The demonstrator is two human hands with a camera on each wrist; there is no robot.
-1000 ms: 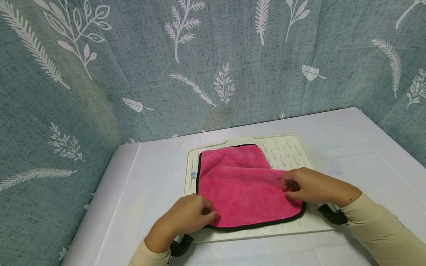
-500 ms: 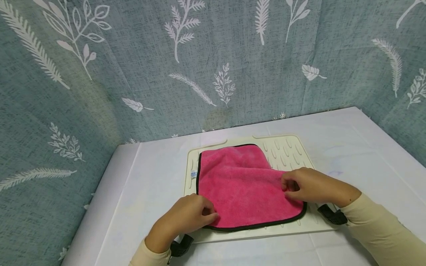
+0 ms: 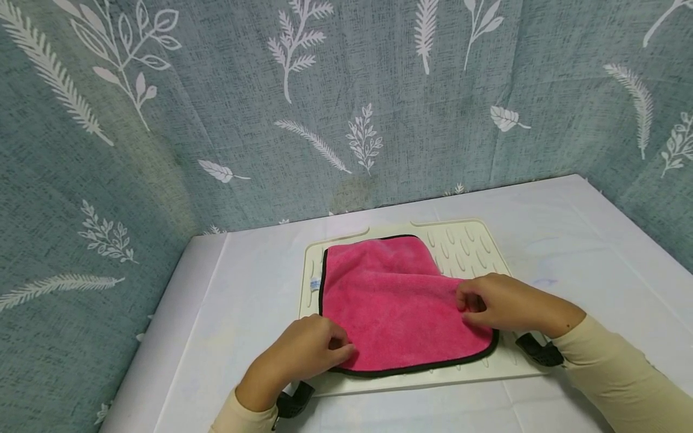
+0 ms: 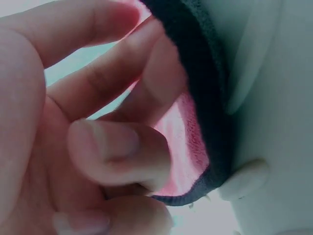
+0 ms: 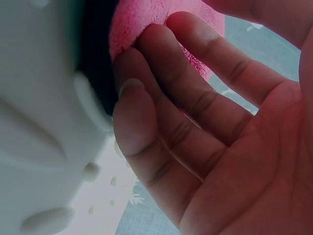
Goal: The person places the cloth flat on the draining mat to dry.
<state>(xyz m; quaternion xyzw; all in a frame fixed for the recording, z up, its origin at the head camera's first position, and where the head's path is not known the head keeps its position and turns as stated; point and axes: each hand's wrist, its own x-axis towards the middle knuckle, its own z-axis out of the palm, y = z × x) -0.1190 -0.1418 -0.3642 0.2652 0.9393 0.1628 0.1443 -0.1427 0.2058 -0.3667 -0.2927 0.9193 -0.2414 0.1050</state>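
Observation:
A pink towel (image 3: 406, 325) with black edging lies on a cream ridged mat (image 3: 460, 246), its upper right part turned over so a raised fold runs across it. At the towel's near left corner rests my left hand (image 3: 314, 346), fingers loosely bent and tips right at the cloth. My right hand (image 3: 500, 300) rests on the towel's right side with bent fingers. In the left wrist view, fingers (image 4: 161, 73) lie along the black edging. Fingertips (image 5: 151, 39) meet the pink pile in the right wrist view.
A white cloth covers the table (image 3: 243, 288) around the mat. Behind and to the left hangs a grey-green curtain (image 3: 379, 90) with white leaf prints. A small white label (image 3: 315, 283) sticks out from the towel's left edge. Black wrist cameras (image 3: 540, 350) sit low under the wrists.

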